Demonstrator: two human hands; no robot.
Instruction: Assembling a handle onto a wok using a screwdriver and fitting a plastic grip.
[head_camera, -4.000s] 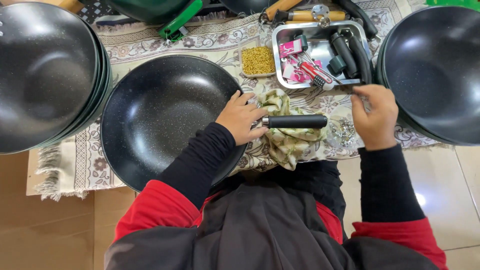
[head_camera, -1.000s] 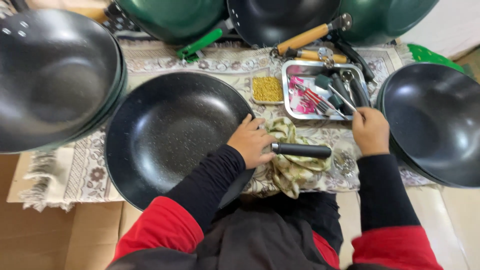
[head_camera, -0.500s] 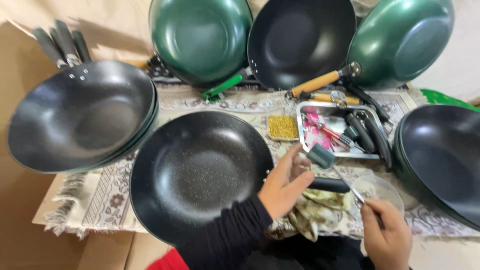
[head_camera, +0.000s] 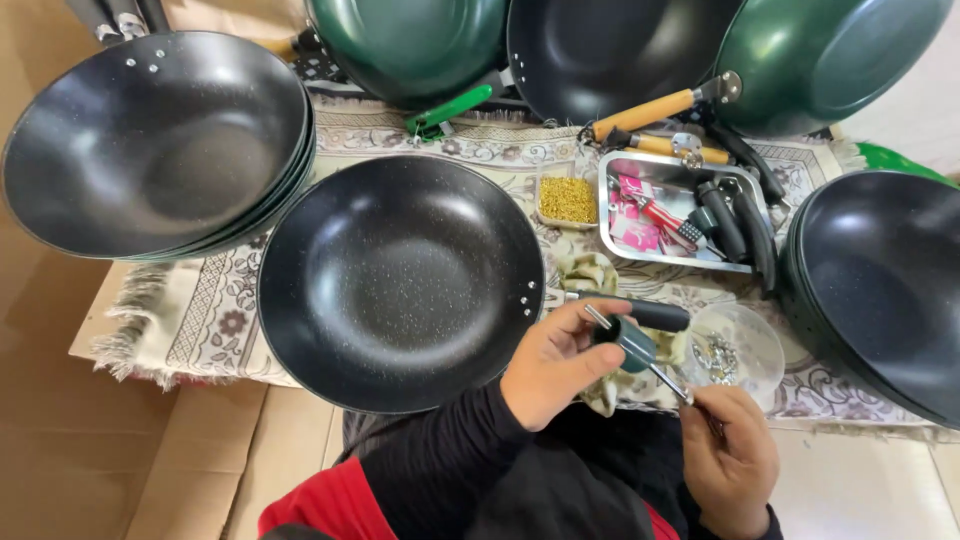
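My left hand pinches a small grey-green cylindrical cap just above the near right rim of a black speckled wok. My right hand is closed on a thin metal tool, whose tip goes into the cap. Behind the cap, a black pan handle rests on a crumpled greenish cloth. A clear bowl of small metal screws stands right of my hands.
A metal tray holds black handles and a red screwdriver, with a small dish of golden bits beside it. Stacked black woks stand left and right. Green woks and wooden-handled pans line the back of the patterned mat.
My right hand came back from the tray toward me with the thin tool and cap. My left hand let go of the black handle and took the cap. The view tilted up.
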